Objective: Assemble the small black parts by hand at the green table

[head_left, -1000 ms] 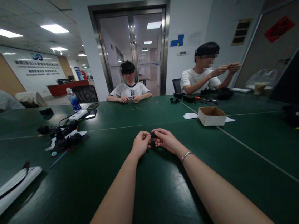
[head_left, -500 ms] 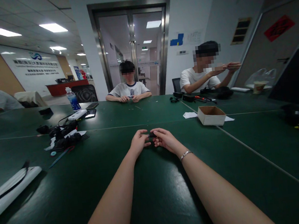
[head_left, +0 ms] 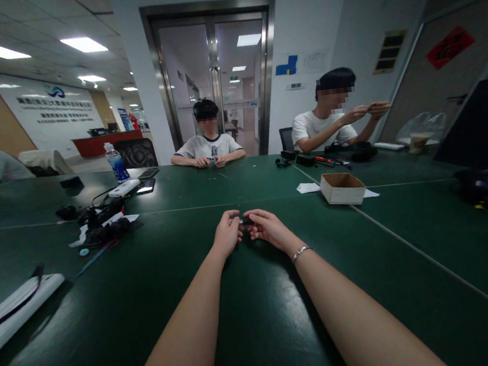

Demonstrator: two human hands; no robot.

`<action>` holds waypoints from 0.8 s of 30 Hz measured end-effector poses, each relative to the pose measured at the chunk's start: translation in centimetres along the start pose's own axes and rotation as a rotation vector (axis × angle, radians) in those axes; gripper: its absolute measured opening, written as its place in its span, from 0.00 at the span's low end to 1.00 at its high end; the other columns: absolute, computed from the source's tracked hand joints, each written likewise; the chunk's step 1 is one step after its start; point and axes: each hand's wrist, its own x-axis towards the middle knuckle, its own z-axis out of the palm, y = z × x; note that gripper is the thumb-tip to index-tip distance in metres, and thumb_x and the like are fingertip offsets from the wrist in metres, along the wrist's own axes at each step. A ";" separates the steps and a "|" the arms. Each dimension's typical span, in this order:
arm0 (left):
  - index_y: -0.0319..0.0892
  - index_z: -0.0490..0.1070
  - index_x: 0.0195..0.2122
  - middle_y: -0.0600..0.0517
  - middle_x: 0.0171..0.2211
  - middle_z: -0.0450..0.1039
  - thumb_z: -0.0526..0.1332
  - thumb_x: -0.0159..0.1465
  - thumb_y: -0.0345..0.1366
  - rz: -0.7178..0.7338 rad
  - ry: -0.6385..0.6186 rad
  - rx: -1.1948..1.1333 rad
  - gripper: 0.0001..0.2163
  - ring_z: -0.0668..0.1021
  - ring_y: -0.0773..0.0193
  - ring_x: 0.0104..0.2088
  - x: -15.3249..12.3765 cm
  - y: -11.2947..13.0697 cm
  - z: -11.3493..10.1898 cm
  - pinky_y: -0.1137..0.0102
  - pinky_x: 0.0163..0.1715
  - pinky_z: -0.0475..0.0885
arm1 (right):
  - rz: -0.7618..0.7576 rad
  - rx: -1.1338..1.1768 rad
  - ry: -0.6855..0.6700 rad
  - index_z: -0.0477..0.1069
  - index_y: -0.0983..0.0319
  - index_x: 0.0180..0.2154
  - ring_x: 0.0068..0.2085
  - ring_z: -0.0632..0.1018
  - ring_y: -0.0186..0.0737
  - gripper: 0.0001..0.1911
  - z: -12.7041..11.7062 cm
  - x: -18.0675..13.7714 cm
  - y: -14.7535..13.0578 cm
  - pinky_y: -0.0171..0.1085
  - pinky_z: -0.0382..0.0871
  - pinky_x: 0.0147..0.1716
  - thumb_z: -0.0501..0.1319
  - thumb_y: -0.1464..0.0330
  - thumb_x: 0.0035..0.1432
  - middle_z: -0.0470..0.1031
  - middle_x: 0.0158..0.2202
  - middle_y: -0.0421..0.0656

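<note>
Left index finger and thumb parted compared with a second ago, left hand (head_left: 226, 235) beside the pale end of a small dark piece (head_left: 245, 221), contact unclear, frame centre, right hand (head_left: 273, 230) pinching its dark end

The left arm (head_left: 187, 318) rises from the bottom edge, left of centre, and the right arm (head_left: 358, 299) from the lower right, both slanting inward and nearly straight. At the middle of the frame the left hand (head_left: 227, 233) turns rightward, fingers (head_left: 231, 213) reaching toward its partner. Close beside it, the right hand (head_left: 270, 227) points left, thumb and forefinger pinched, the remaining fingers curled beneath.
</note>
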 end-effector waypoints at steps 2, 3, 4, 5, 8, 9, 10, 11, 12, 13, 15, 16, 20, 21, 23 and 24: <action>0.40 0.64 0.49 0.54 0.28 0.68 0.53 0.64 0.31 -0.034 0.000 -0.010 0.12 0.69 0.74 0.18 0.0 0.0 0.0 0.80 0.16 0.63 | -0.001 0.001 -0.002 0.72 0.63 0.40 0.22 0.74 0.33 0.08 0.0 0.0 0.0 0.31 0.72 0.24 0.63 0.68 0.59 0.72 0.23 0.41; 0.40 0.64 0.49 0.53 0.28 0.68 0.53 0.65 0.32 -0.044 -0.005 -0.008 0.11 0.68 0.74 0.18 0.0 0.0 0.0 0.80 0.16 0.63 | 0.000 0.000 -0.004 0.72 0.63 0.40 0.22 0.74 0.33 0.08 0.0 -0.1 0.0 0.31 0.72 0.24 0.63 0.68 0.59 0.72 0.23 0.41; 0.39 0.65 0.48 0.53 0.27 0.68 0.52 0.66 0.34 -0.045 -0.011 0.000 0.11 0.68 0.73 0.17 0.0 -0.1 0.0 0.79 0.16 0.63 | 0.001 0.000 -0.006 0.72 0.63 0.41 0.22 0.74 0.33 0.08 0.0 -0.1 0.0 0.31 0.72 0.24 0.63 0.68 0.59 0.72 0.23 0.41; 0.39 0.65 0.47 0.54 0.25 0.67 0.50 0.67 0.36 -0.037 -0.016 0.011 0.11 0.67 0.73 0.17 0.1 -0.2 0.0 0.79 0.15 0.63 | 0.002 0.000 -0.007 0.72 0.63 0.41 0.22 0.74 0.33 0.08 0.0 -0.1 -0.1 0.32 0.72 0.24 0.63 0.68 0.59 0.72 0.23 0.41; 0.38 0.67 0.46 0.54 0.24 0.66 0.52 0.66 0.36 -0.010 -0.020 0.018 0.11 0.68 0.73 0.18 0.3 -0.4 0.0 0.80 0.17 0.64 | 0.006 -0.004 -0.007 0.72 0.64 0.41 0.23 0.74 0.33 0.09 0.0 -0.2 -0.1 0.31 0.72 0.24 0.64 0.68 0.58 0.72 0.23 0.41; 0.39 0.67 0.46 0.54 0.25 0.67 0.53 0.66 0.34 -0.016 -0.017 0.005 0.10 0.69 0.73 0.19 0.3 -0.4 0.0 0.80 0.17 0.64 | 0.006 -0.005 -0.005 0.72 0.64 0.40 0.23 0.74 0.33 0.09 0.0 -0.2 -0.2 0.31 0.72 0.24 0.65 0.68 0.58 0.72 0.23 0.40; 0.39 0.67 0.46 0.54 0.26 0.67 0.54 0.65 0.33 -0.029 -0.015 -0.012 0.10 0.70 0.73 0.20 0.2 -0.4 0.0 0.80 0.18 0.65 | 0.005 -0.007 -0.003 0.73 0.64 0.40 0.23 0.74 0.33 0.08 0.1 -0.2 -0.2 0.31 0.72 0.24 0.64 0.68 0.58 0.72 0.23 0.40; 0.39 0.67 0.46 0.53 0.27 0.68 0.54 0.65 0.33 -0.044 -0.014 -0.025 0.10 0.70 0.73 0.20 0.2 -0.3 -0.1 0.80 0.19 0.65 | 0.005 -0.007 -0.001 0.73 0.64 0.40 0.23 0.74 0.33 0.08 0.1 -0.2 -0.2 0.31 0.72 0.24 0.64 0.68 0.58 0.72 0.23 0.40; 0.39 0.67 0.46 0.53 0.26 0.68 0.54 0.65 0.33 -0.052 -0.018 -0.031 0.09 0.70 0.73 0.20 0.2 -0.3 -0.1 0.80 0.18 0.65 | 0.005 -0.007 0.001 0.73 0.63 0.40 0.23 0.74 0.33 0.08 0.1 -0.2 -0.2 0.31 0.72 0.24 0.64 0.68 0.58 0.72 0.23 0.40; 0.38 0.67 0.45 0.54 0.25 0.67 0.52 0.66 0.34 -0.051 -0.027 -0.031 0.09 0.69 0.73 0.19 0.1 -0.2 -0.1 0.80 0.18 0.64 | 0.006 -0.007 0.002 0.73 0.63 0.40 0.22 0.74 0.33 0.08 0.1 -0.2 -0.2 0.32 0.72 0.24 0.64 0.68 0.58 0.72 0.23 0.40; 0.37 0.67 0.43 0.55 0.22 0.66 0.51 0.67 0.36 -0.025 -0.046 -0.017 0.10 0.67 0.74 0.17 0.1 -0.2 -0.1 0.80 0.16 0.61 | 0.009 -0.008 0.003 0.73 0.63 0.40 0.22 0.74 0.33 0.07 0.2 -0.2 -0.2 0.31 0.72 0.23 0.64 0.68 0.58 0.72 0.22 0.40; 0.37 0.68 0.42 0.55 0.21 0.64 0.51 0.67 0.37 -0.010 -0.054 -0.010 0.11 0.66 0.74 0.16 0.1 -0.2 -0.1 0.80 0.15 0.60 | 0.009 -0.009 0.003 0.73 0.63 0.40 0.22 0.74 0.33 0.07 0.2 -0.2 -0.2 0.31 0.72 0.23 0.64 0.68 0.58 0.72 0.22 0.40; 0.37 0.68 0.43 0.55 0.22 0.64 0.52 0.65 0.33 -0.015 -0.052 -0.018 0.09 0.66 0.74 0.18 0.1 -0.2 -0.1 0.81 0.16 0.61 | 0.007 -0.007 0.009 0.73 0.64 0.40 0.23 0.74 0.33 0.08 0.1 -0.1 -0.2 0.31 0.72 0.23 0.64 0.68 0.58 0.72 0.23 0.40; 0.38 0.68 0.43 0.55 0.23 0.65 0.53 0.64 0.32 -0.027 -0.050 -0.021 0.09 0.67 0.74 0.19 0.1 -0.2 -0.1 0.81 0.17 0.62 | 0.006 -0.003 0.011 0.73 0.64 0.40 0.22 0.74 0.33 0.08 0.1 -0.1 -0.1 0.31 0.72 0.23 0.64 0.68 0.58 0.72 0.23 0.41; 0.38 0.68 0.43 0.54 0.25 0.66 0.52 0.64 0.30 -0.050 -0.048 -0.018 0.10 0.68 0.73 0.20 0.0 0.0 0.0 0.81 0.18 0.63 | 0.005 0.004 0.010 0.73 0.64 0.40 0.22 0.74 0.32 0.08 0.1 -0.1 -0.1 0.31 0.72 0.23 0.64 0.69 0.58 0.72 0.23 0.40; 0.38 0.68 0.43 0.54 0.26 0.66 0.52 0.64 0.29 -0.057 -0.048 -0.016 0.10 0.68 0.73 0.21 -0.1 0.1 0.0 0.81 0.18 0.63 | 0.003 0.007 0.008 0.72 0.64 0.40 0.22 0.74 0.32 0.07 0.1 -0.1 -0.1 0.31 0.72 0.23 0.64 0.69 0.58 0.72 0.23 0.40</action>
